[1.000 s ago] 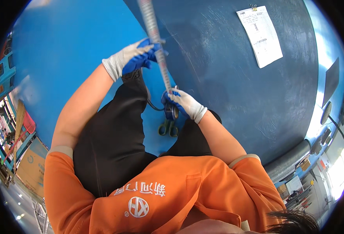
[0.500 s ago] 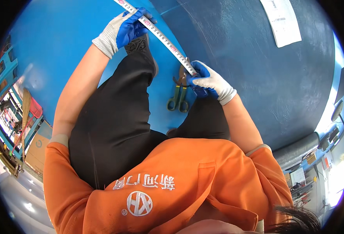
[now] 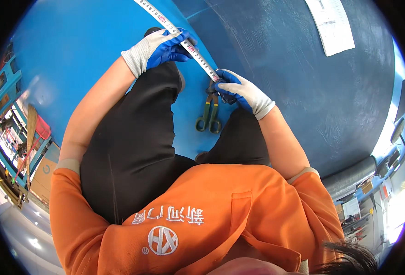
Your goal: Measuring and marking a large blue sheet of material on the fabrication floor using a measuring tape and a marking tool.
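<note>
A tape measure's white blade (image 3: 202, 63) is drawn out and runs slantwise up past the top edge of the head view. My right hand (image 3: 241, 91), in a white and blue work glove, is closed round the dark case at the blade's lower end. Farther up, my left hand (image 3: 168, 48), gloved the same way, pinches the blade between thumb and fingers. Below my right hand lies a pair of green-handled tin snips (image 3: 209, 117) on the blue floor. Their jaws are partly hidden behind the hand and the tape.
A dark sheet (image 3: 294, 91) covers the right side of the blue floor (image 3: 74, 50). On it lies a printed paper (image 3: 333, 27). At the left stand a blue stool (image 3: 5, 85), a broom (image 3: 31, 123) and a red dustpan (image 3: 42, 127). A roll (image 3: 349, 176) lies at the right.
My left hand has come down and right, nearer my right hand. My right hand has shifted slightly up and left, and the tape has moved with it. The snips' handles stay about where they were.
</note>
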The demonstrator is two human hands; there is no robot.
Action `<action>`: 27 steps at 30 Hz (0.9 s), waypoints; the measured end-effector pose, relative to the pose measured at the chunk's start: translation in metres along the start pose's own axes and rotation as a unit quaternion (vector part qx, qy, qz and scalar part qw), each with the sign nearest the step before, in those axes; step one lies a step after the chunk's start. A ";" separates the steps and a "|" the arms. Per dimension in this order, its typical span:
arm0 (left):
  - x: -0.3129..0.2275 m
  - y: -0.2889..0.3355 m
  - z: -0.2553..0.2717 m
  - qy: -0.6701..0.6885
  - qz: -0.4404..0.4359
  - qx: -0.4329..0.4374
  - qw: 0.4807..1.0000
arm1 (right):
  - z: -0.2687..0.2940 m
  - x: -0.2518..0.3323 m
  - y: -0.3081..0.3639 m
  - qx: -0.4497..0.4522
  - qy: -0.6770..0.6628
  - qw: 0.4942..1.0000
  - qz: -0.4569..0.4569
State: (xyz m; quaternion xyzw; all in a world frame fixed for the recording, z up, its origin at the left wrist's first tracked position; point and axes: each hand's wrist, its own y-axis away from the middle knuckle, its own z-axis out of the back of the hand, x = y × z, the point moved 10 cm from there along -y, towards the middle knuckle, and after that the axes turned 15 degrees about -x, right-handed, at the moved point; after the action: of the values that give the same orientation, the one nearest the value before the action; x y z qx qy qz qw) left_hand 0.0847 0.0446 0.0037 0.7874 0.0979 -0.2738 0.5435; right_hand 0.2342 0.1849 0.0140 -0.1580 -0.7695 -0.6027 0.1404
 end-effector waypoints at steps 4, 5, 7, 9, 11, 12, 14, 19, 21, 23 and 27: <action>0.007 -0.003 0.000 -0.003 0.013 0.010 1.000 | -0.002 0.000 0.003 0.002 -0.074 0.997 -0.003; 0.008 -0.004 -0.001 0.002 0.015 0.015 1.000 | -0.003 -0.001 0.004 -0.004 -0.078 0.997 -0.007; 0.010 -0.003 -0.002 0.010 0.020 0.024 0.999 | -0.005 -0.002 0.005 -0.016 -0.087 0.996 -0.014; 0.011 -0.002 -0.004 0.015 0.021 0.029 0.999 | -0.006 -0.004 0.003 -0.022 -0.091 0.995 -0.017; 0.012 -0.003 -0.004 0.008 0.020 0.014 1.000 | -0.005 -0.007 0.001 -0.032 -0.099 0.995 -0.008; 0.013 -0.003 -0.005 0.005 0.019 0.007 1.000 | -0.005 -0.009 -0.001 -0.036 -0.104 0.994 -0.004; 0.013 -0.002 -0.004 0.002 0.018 -0.001 1.000 | -0.006 -0.011 -0.004 -0.040 -0.108 0.993 0.001; 0.015 -0.001 0.000 0.000 0.037 -0.015 0.999 | -0.009 -0.014 -0.010 -0.039 -0.127 0.991 -0.001; 0.012 0.000 -0.003 0.000 0.022 0.001 1.000 | -0.010 -0.016 -0.011 -0.023 -0.126 0.992 -0.005; 0.009 0.004 -0.007 -0.002 0.005 0.020 1.000 | -0.010 -0.019 -0.012 -0.010 -0.126 0.992 -0.007; 0.012 0.009 -0.009 -0.029 0.034 0.017 0.999 | -0.009 -0.024 -0.013 -0.045 -0.104 0.994 -0.003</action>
State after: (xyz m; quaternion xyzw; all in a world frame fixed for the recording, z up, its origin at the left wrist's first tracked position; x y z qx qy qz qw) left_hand 0.1020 0.0477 0.0067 0.7913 0.0500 -0.2796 0.5415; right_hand 0.2512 0.1712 -0.0054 -0.2240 -0.7524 -0.6174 0.0509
